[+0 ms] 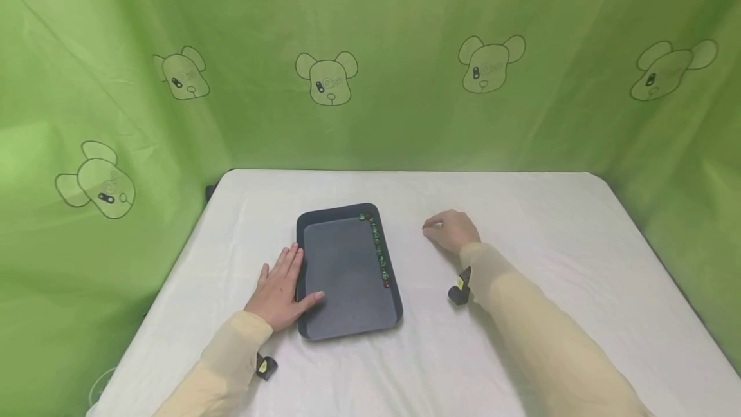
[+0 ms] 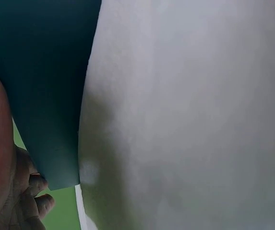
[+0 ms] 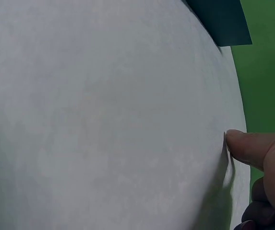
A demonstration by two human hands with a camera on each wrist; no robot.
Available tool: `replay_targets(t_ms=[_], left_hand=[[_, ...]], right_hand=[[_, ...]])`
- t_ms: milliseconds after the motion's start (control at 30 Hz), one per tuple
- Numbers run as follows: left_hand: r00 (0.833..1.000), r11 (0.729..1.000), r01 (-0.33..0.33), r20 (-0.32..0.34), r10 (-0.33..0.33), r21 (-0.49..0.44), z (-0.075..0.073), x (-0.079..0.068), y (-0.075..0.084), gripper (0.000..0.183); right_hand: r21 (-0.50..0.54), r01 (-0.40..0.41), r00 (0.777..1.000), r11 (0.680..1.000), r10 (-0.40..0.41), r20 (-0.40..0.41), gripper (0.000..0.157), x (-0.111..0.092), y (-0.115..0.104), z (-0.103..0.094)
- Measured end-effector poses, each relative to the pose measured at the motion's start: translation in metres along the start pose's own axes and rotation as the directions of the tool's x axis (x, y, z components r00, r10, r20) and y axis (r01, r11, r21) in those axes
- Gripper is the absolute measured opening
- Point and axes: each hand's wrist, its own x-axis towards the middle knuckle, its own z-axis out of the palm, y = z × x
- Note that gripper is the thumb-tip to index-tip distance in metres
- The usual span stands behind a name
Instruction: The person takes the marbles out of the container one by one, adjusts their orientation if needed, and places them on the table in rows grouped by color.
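Note:
A dark grey rectangular tray [image 1: 347, 295] lies on the white cloth [image 1: 417, 365]. Along its right inner side runs a row of several small shiny green and reddish pieces [image 1: 379, 253], too small to name surely. My left hand [image 1: 280, 295] rests over the tray's left rim, fingers straight along the outside and thumb reaching inside. In the left wrist view, the tray's outer wall [image 2: 41, 96] stands beside that hand. To the right of the tray, my right hand [image 1: 453, 231] brings thumb and forefinger together. The right wrist view shows the thumb [image 3: 252, 146] at a raised fold of the cloth, apparently pinching it.
Green curtains [image 1: 405, 127] with printed bear heads enclose the table at the back and sides. A small dark wrist device [image 1: 459, 288] hangs at the right sleeve, and another [image 1: 266, 367] at the left sleeve.

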Motion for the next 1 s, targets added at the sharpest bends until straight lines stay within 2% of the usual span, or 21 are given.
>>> replay_targets(t_ms=[367,633,800,1000], left_hand=[[1.0,1.0,0.01,0.008,-0.01,-0.023,-0.006,-0.002,0.001,0.104],[0.999,0.999,0.049,0.009,-0.049,-0.023,-0.016,-0.007,0.01,0.102],[0.998,0.998,0.063,0.026,-0.062,-0.02,-0.013,-0.01,0.016,0.099],[0.997,0.996,0.079,0.005,-0.079,-0.033,-0.008,-0.012,0.017,0.094]], right_hand=[[0.044,0.023,0.999,0.999,-0.021,-0.047,0.033,-0.008,0.001,-0.002],[0.04,0.058,0.996,0.998,-0.055,-0.074,0.03,-0.024,0.002,-0.008],[0.071,0.059,0.996,0.996,-0.055,-0.066,0.031,-0.035,0.001,-0.012],[0.095,0.074,0.995,0.993,-0.068,-0.066,0.031,-0.047,0.001,-0.015]])
